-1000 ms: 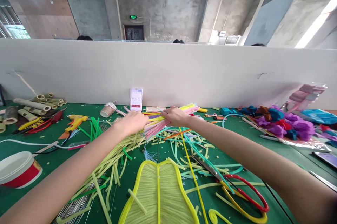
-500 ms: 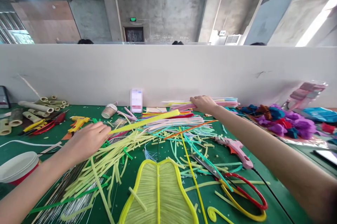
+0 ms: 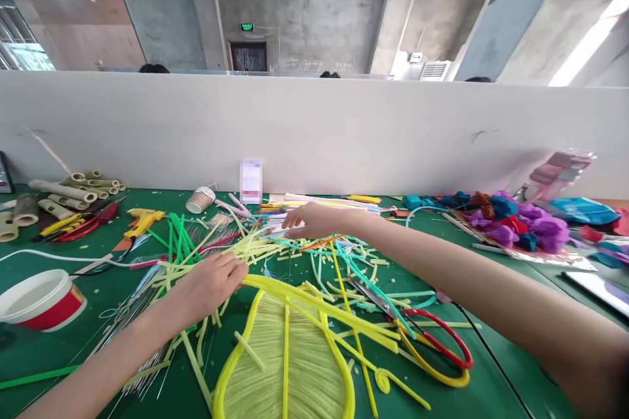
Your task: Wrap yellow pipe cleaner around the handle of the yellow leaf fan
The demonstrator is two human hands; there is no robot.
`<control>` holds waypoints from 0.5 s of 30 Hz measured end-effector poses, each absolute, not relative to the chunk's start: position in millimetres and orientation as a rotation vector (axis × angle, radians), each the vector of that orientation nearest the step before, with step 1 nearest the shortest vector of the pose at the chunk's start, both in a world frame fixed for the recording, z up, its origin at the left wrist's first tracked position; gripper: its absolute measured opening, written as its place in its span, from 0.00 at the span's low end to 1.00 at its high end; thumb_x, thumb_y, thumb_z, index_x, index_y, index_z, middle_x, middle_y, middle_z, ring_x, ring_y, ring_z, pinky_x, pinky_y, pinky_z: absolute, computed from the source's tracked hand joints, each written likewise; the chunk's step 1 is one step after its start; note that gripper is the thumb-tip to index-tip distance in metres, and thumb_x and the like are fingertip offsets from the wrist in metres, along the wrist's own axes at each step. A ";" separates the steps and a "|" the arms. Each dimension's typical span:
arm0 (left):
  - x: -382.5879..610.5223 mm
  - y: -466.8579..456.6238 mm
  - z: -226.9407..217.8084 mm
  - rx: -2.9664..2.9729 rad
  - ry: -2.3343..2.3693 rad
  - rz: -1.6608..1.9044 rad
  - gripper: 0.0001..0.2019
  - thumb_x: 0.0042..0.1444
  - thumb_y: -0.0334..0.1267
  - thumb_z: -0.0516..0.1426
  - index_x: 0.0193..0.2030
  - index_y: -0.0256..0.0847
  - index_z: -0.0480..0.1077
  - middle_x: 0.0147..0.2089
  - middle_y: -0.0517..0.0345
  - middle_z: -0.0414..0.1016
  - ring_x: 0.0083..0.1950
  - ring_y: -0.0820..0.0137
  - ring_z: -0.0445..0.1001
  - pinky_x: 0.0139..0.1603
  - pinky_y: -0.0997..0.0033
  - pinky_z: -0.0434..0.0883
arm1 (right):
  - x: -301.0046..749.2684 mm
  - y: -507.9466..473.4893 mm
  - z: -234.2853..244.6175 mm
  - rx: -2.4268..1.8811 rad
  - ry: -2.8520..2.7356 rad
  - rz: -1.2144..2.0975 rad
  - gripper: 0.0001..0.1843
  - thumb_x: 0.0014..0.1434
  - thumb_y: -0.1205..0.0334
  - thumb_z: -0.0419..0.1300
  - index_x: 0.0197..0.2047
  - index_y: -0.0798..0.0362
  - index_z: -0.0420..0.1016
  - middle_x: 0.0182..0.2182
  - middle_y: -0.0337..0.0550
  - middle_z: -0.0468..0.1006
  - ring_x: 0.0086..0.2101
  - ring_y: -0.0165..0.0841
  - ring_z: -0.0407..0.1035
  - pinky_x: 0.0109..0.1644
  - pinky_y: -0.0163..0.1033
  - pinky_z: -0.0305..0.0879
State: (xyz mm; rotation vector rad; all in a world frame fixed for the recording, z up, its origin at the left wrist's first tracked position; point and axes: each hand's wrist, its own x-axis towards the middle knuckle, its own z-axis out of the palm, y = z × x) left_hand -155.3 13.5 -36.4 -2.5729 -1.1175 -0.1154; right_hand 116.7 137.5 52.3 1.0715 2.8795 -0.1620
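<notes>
A bundle of yellow pipe cleaners (image 3: 324,304) sticks out from my left hand (image 3: 216,284), whose fingers are closed round one end. It slants down to the right across a yellow-green leaf shape (image 3: 280,360) with a yellow rim and midrib. Farther back, my right hand (image 3: 314,221) reaches over the heap of coloured pipe cleaners. Its fingers are bent and apart, with pale stems at the fingertips; the palm is hidden. Loose light-yellow pipe cleaners (image 3: 250,247) lie between the hands. Red-and-yellow-handled scissors (image 3: 437,340) rest to the right of the leaf.
A paper cup (image 3: 49,307), yellow glue gun (image 3: 142,222), pliers (image 3: 93,221) and bamboo tubes (image 3: 69,193) stand or lie at the left. Behind are a phone (image 3: 251,181) and a white partition (image 3: 314,130). Purple, red and blue crumpled flowers (image 3: 531,222) lie at the right.
My left hand has moved right and down, bringing the yellow bundle over the leaf. My right hand has left the pink and white stems at the back and moved left and nearer.
</notes>
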 end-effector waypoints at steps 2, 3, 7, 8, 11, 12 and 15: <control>-160.1 14.1 -36.1 -2.553 -1.178 -0.108 0.09 0.66 0.27 0.49 0.41 0.39 0.70 0.40 0.51 0.73 0.42 0.59 0.71 0.44 0.60 0.67 | 115.6 138.5 48.9 1.106 2.892 -0.148 0.18 0.67 0.51 0.58 0.56 0.48 0.73 0.53 0.44 0.77 0.49 0.36 0.74 0.53 0.43 0.71; -164.8 14.3 -35.1 -2.534 -1.209 -0.111 0.09 0.66 0.27 0.49 0.42 0.38 0.70 0.41 0.50 0.74 0.43 0.58 0.71 0.45 0.59 0.67 | 117.7 144.3 47.1 1.160 2.891 -0.118 0.18 0.67 0.54 0.58 0.57 0.51 0.72 0.54 0.47 0.76 0.49 0.38 0.73 0.53 0.48 0.71; -193.8 16.1 -31.0 -2.505 -1.454 -0.101 0.10 0.66 0.29 0.48 0.46 0.38 0.70 0.44 0.48 0.74 0.46 0.56 0.71 0.45 0.59 0.67 | 133.9 180.7 38.1 1.367 2.836 -0.034 0.16 0.67 0.57 0.59 0.56 0.53 0.71 0.54 0.49 0.74 0.48 0.39 0.73 0.51 0.50 0.73; -202.0 16.8 -31.1 -2.518 -1.544 -0.109 0.11 0.66 0.31 0.47 0.47 0.39 0.70 0.44 0.48 0.74 0.46 0.56 0.71 0.44 0.60 0.67 | 137.5 187.5 34.7 1.385 2.832 -0.035 0.16 0.67 0.57 0.59 0.56 0.53 0.71 0.54 0.49 0.74 0.47 0.38 0.73 0.50 0.49 0.73; -222.9 19.0 -34.3 -2.536 -1.820 -0.228 0.11 0.66 0.36 0.47 0.47 0.40 0.69 0.42 0.47 0.74 0.45 0.55 0.72 0.43 0.61 0.67 | 142.6 192.4 22.7 1.408 2.864 -0.045 0.16 0.67 0.57 0.59 0.56 0.53 0.71 0.54 0.49 0.74 0.48 0.39 0.73 0.50 0.50 0.73; -227.9 19.6 -36.0 -2.524 -1.898 -0.276 0.12 0.66 0.38 0.46 0.47 0.40 0.69 0.42 0.47 0.74 0.44 0.55 0.73 0.42 0.61 0.67 | 142.1 189.7 19.2 1.411 2.885 -0.050 0.17 0.67 0.57 0.59 0.56 0.53 0.71 0.54 0.49 0.74 0.48 0.39 0.73 0.51 0.50 0.73; -237.0 21.1 -40.2 -2.455 -2.072 -0.384 0.14 0.67 0.42 0.43 0.49 0.40 0.66 0.43 0.45 0.76 0.45 0.55 0.75 0.42 0.64 0.68 | 136.9 176.2 14.9 1.419 2.945 -0.080 0.17 0.67 0.57 0.59 0.57 0.53 0.71 0.54 0.49 0.74 0.49 0.40 0.73 0.51 0.51 0.72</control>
